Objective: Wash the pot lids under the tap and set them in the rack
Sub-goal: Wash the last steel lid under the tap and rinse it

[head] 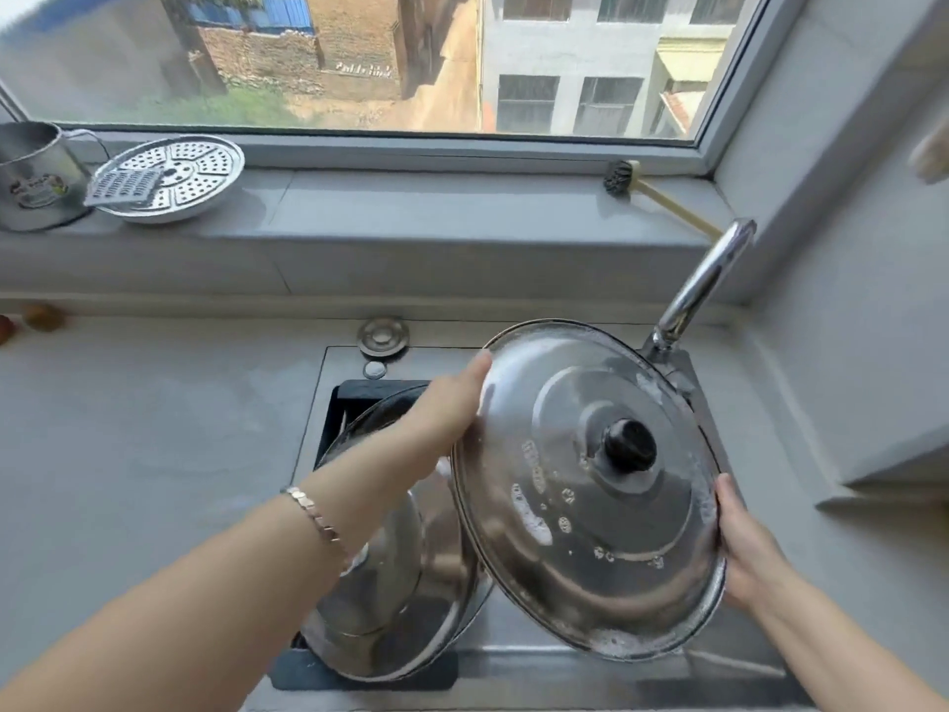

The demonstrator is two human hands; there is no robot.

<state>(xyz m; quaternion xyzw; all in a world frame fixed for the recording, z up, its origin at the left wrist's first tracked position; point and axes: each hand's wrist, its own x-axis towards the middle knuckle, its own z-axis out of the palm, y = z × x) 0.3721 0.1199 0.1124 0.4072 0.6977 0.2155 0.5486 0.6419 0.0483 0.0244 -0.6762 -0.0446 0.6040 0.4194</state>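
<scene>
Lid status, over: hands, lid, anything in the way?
Left hand and right hand hold the lid by its rim. Lid soapy, tilted over the sink, no water seen from the tap. Second lid lies in the sink below.

Holds a soapy steel lid [565, 485] with a black knob [630, 445] tilted over the sink [316, 403], left hand [452, 403] gripping its far left rim, right hand [744, 547] its near right rim. Shows the tap [703, 285] just behind, more lids [390, 583] standing in a black rack [359, 673] at left.
</scene>
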